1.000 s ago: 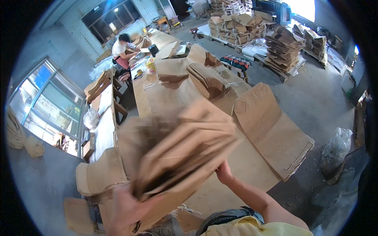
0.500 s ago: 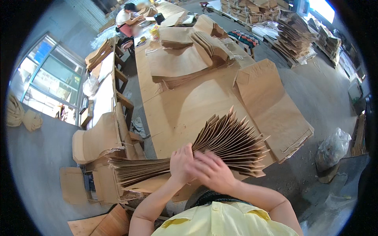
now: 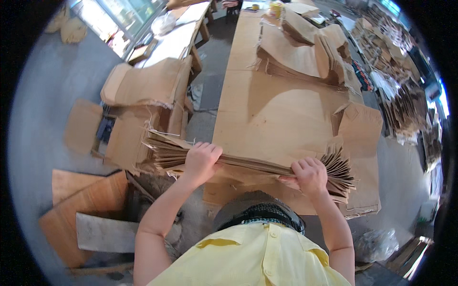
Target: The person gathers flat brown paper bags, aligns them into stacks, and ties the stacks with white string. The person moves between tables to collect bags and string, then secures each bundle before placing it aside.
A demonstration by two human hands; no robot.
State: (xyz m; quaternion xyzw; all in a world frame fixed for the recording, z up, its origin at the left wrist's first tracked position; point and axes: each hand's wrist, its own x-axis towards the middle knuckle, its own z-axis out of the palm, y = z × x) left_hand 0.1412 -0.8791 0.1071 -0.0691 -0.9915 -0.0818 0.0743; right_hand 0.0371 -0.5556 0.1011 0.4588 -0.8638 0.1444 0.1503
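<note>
A thick stack of brown paper bags (image 3: pixel 257 163) stretches across in front of me at the table's near edge. My left hand (image 3: pixel 202 162) is closed around it left of the middle, and my right hand (image 3: pixel 309 176) grips it nearer the right end. Between my hands the stack is pressed into a narrow band. Its layers fan apart beyond both hands, most widely at the right end. The fingers beneath the stack are mostly hidden.
Beneath the stack is a long wooden table (image 3: pixel 281 112). More paper bags (image 3: pixel 296 52) lie at its far end, and another bag (image 3: pixel 360 126) along its right side. To the left, brown sacks (image 3: pixel 148 83) hang over a bench. Boards (image 3: pixel 90 209) lean at the lower left.
My hands, close together at the stack's middle before, are now wide apart on it. The wide fan on the right has been squeezed narrower. The view has turned and tilted downward.
</note>
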